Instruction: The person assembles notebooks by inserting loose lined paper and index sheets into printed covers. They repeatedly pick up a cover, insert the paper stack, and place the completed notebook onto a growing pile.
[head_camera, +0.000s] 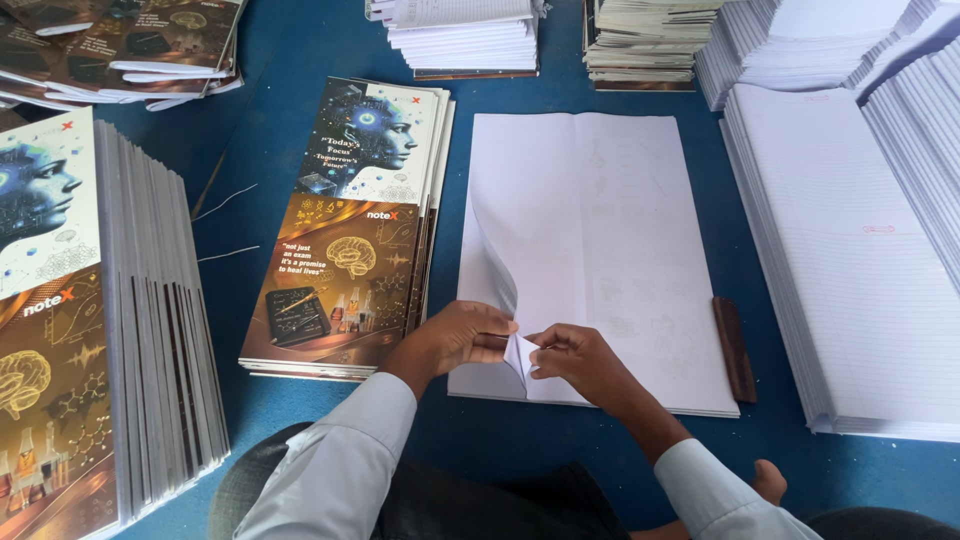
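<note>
Fingers: both sets pinch the near corner of one white sheet, lifted and curling off the pile.
Left hand: I grip the sheet edge between thumb and forefinger, clenched on paper, knuckles up.
Right hand: I nip the folded corner tip from the other side, thumb under, also closed on paper.
Sheet: its left edge bows upward in a soft curve; the rest lies flat on the white pile, centre of the blue mat.
Doing it well: I judge a light pinch at the very corner best, so only one leaf parts and no crease sets in; checking that a second leaf is not clinging seems wise.
Covers: a printed stack lies just left of the pile, touching my left wrist side.
Big stack: tall bundle of the same covers at far left.
Ruled paper: thick stacks at right, well apart from my hands.
Wooden block: dark, narrow, beside the pile's right edge.
Far stacks: more paper across the mat.
In the way: nothing blocks the lift; the covers' closeness could snag a wide sweep leftward.
</note>
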